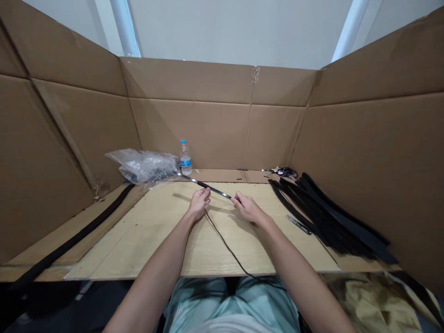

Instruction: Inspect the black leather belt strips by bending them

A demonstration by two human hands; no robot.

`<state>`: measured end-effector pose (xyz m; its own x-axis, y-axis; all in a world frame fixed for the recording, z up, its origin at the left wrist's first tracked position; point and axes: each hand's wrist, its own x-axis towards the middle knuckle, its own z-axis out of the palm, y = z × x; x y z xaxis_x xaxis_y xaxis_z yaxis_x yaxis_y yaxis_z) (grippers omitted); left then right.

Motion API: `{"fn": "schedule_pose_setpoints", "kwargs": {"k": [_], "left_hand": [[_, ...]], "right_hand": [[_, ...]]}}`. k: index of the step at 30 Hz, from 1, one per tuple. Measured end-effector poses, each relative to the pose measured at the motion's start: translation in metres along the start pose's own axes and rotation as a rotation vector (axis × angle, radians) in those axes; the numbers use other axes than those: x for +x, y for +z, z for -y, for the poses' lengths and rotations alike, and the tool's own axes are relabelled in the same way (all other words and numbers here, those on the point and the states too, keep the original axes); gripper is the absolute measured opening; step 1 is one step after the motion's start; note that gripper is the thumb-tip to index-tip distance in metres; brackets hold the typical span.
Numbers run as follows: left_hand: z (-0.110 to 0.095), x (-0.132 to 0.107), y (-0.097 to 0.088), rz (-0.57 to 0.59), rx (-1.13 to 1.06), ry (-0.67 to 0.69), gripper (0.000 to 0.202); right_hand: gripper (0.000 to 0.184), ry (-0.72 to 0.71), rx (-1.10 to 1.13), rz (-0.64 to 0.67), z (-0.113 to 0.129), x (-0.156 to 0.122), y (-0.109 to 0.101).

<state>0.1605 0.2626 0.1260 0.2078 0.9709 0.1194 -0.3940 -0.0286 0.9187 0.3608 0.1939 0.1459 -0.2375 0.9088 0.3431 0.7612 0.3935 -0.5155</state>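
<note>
A thin shiny metal rod [220, 192] with a dark sleeve-like section [203, 184] slants above the wooden table. My left hand [200, 203] is closed, its thumb and fingers pinching beside the dark section. At the rod's near right end, my right hand [247, 206] grips it with closed fingers. A thin dark cord [225, 243] runs from under my left hand down over the table edge to my lap; whether that hand also holds the cord is hidden. The rod's far end reaches toward a clear plastic bag [147, 165].
Cardboard walls [194, 125] enclose the table [156, 231] on three sides. A water bottle [186, 159] stands at the back. Rightward lie black strips [333, 222], small snips [299, 225] and a tangled pile of small parts [285, 172]. One long black strip [86, 229] lies left.
</note>
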Motion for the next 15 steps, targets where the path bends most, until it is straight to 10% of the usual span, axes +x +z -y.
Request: {"fn": "schedule_pose_setpoints", "kwargs": {"k": [7, 15], "left_hand": [[0.004, 0.001, -0.002, 0.008, 0.033, -0.019, 0.046], [0.007, -0.001, 0.0, 0.004, 0.154, 0.024, 0.036]], "right_hand": [[0.024, 0.031, -0.137, -0.128, -0.005, 0.004, 0.002], [0.009, 0.069, -0.39, 0.007, 0.007, 0.001, -0.006]]}}
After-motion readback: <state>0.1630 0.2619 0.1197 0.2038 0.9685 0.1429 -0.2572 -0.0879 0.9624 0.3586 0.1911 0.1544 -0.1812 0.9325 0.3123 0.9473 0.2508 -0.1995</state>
